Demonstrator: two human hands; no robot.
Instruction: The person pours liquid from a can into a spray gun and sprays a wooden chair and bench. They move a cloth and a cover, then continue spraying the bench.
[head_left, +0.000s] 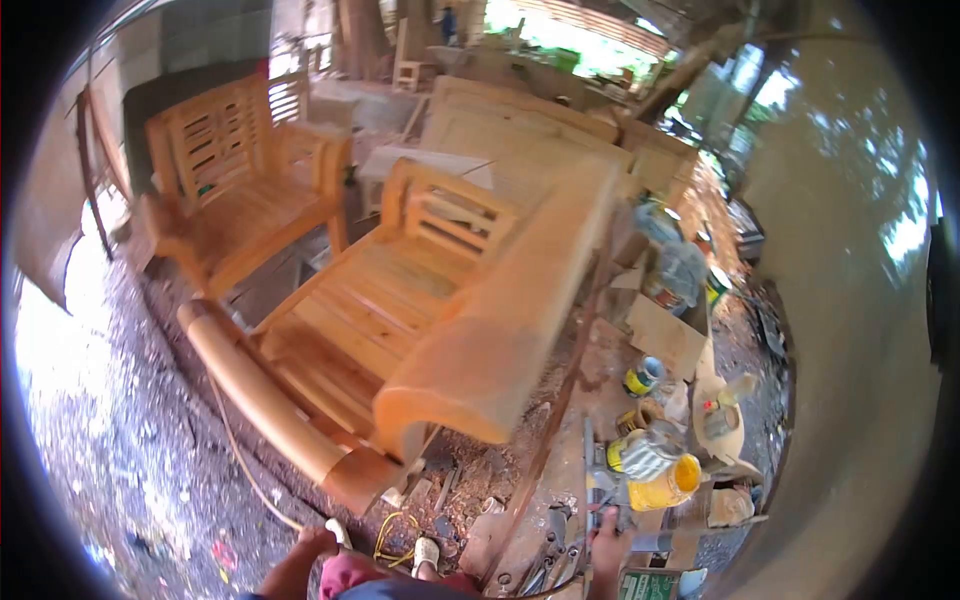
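My left hand (pixel 318 541) is at the bottom, below the armrest of a wooden bench seat (pixel 370 310), with its fingers curled closed. A thin pale cord (pixel 245 455) runs down from the seat to this hand; whether the hand grips it is hidden. My right hand (pixel 609 546) reaches over a cluttered worktable (pixel 590 400), its fingers partly stretched and somewhat blurred. Just beyond it are a yellow paint container (pixel 664 484) and a can covered with crumpled plastic (pixel 648 452). The seat's broad, curved armrest (pixel 500 330) rises ahead of me.
A second wooden seat (pixel 235 190) stands at the back left. An open can (pixel 643 374) and a wooden board (pixel 665 335) lie along the worktable. A green box (pixel 648 584) is at the lower right. Wood shavings (pixel 470 470) and a yellow cord (pixel 393 535) lie on the ground.
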